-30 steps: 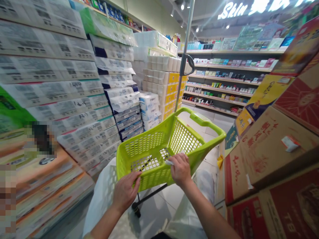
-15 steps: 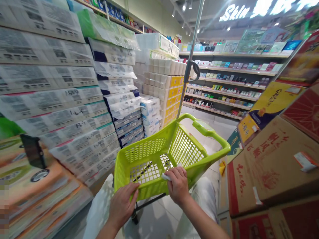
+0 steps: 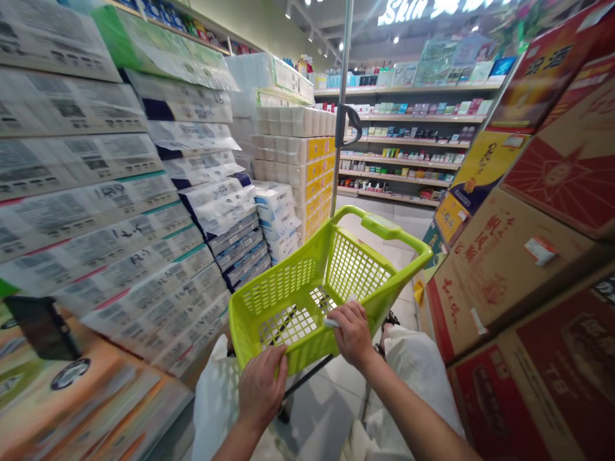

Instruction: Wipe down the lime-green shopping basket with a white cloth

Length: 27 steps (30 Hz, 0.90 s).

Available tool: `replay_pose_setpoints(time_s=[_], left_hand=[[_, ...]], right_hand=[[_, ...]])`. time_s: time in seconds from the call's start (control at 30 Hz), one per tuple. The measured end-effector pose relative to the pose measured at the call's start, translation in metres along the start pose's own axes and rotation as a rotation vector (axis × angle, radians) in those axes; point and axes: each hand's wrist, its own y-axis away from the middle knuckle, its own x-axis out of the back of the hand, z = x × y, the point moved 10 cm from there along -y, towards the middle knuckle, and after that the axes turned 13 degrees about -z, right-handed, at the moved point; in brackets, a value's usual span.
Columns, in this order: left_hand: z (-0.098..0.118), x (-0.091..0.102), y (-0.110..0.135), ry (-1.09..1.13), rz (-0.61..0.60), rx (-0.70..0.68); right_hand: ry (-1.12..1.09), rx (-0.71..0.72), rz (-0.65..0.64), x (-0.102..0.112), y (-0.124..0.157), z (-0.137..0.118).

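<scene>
Before you sits a shopping basket (image 3: 278, 285), with stacked toilet paper (image 3: 120, 211) on your left, cardboard boxes (image 3: 509, 282) on your right, and shelves (image 3: 398, 159) straight ahead.

Along the left side of the shop aisle rise tall stacks of plastic-wrapped white toilet-paper packs (image 3: 96, 192), facing brown-and-red cardboard cartons (image 3: 509, 275) piled on the right. Pale square floor tiles (image 3: 384, 221) run ahead to long white wall shelves (image 3: 403, 142) lined with small boxed and bottled goods, below a pale green wall (image 3: 250, 32), small ceiling spotlights (image 3: 396, 40) and a glowing white "Skin" sign (image 3: 402, 11).
</scene>
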Motion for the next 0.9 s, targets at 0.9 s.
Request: replay_pose_setpoints(time_s=[0.9], left_hand=[[0.024, 0.010, 0.018, -0.014, -0.028, 0.123]], right_hand=[[0.134, 0.041, -0.075, -0.004, 0.031, -0.044]])
